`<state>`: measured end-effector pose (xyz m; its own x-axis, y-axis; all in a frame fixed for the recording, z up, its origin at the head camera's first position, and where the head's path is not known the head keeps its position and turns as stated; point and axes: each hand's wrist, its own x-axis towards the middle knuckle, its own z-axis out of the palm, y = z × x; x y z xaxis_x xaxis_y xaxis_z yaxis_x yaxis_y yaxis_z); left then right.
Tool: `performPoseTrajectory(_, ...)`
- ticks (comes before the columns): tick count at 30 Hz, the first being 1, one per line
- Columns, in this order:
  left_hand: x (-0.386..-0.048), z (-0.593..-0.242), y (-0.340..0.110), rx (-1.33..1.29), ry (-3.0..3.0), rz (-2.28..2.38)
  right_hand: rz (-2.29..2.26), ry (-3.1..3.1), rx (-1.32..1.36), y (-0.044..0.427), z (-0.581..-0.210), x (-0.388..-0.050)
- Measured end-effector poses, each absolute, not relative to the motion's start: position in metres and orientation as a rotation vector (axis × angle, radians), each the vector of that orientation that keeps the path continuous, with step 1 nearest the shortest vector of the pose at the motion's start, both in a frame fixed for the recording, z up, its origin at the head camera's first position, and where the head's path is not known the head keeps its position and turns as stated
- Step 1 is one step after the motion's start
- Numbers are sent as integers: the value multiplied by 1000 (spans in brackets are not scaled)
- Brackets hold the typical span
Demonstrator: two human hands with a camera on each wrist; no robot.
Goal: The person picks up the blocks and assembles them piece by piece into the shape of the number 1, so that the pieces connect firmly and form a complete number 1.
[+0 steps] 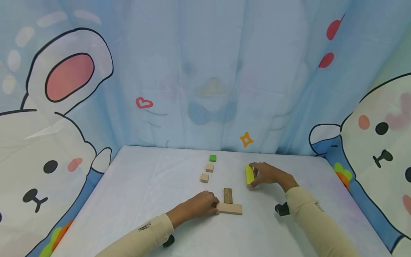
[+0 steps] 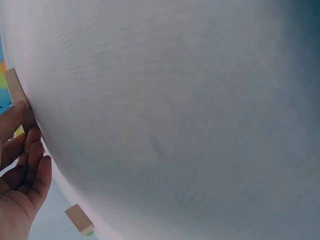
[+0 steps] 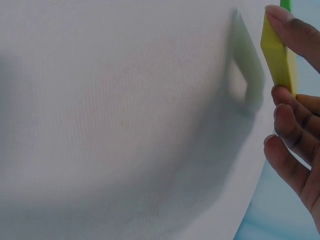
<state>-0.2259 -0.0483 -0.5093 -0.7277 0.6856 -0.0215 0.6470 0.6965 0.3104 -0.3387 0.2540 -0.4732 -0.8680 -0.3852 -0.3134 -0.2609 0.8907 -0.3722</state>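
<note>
L hand (image 1: 200, 205) pinches light plank (image 1: 229, 208) by its left end, lower centre of frame, prob. to steady it vs. dark block (image 1: 228, 195); R hand (image 1: 269, 174) grips yellow block (image 1: 249, 175) by both ends, right of centre, prob. for control.

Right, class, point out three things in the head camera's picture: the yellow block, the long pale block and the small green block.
Yellow block (image 1: 249, 175): head view, middle of its long bright face.
Long pale block (image 1: 230, 208): head view, middle of its long face.
Small green block (image 1: 213, 157): head view, middle of its visible surface.
</note>
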Motion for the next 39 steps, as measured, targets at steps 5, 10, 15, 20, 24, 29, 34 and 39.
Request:
performPoseTrajectory(5,-226,-509,-49,1104,2774,420,-451,2676,-475,250,-473,-339)
performPoseTrajectory(10,-226,-509,-49,1113,2777,424,-453,2683,-484,246,-473,-339)
performPoseTrajectory(15,-227,-509,-49,1105,2773,419,-463,2682,-495,240,-474,-339)
performPoseTrajectory(20,-227,-509,-49,1101,2770,427,-487,2674,-553,235,-471,-339)
performPoseTrajectory(24,-225,-509,-49,1116,2777,432,-501,2671,-613,230,-467,-338)
performPoseTrajectory(29,-224,-507,-49,1115,2781,435,-501,2677,-642,223,-465,-337)
performPoseTrajectory(34,-223,-504,-49,1106,2775,421,-502,2676,-651,219,-466,-337)
performPoseTrajectory(39,-223,-503,-48,1101,2773,407,-491,2674,-639,217,-468,-337)
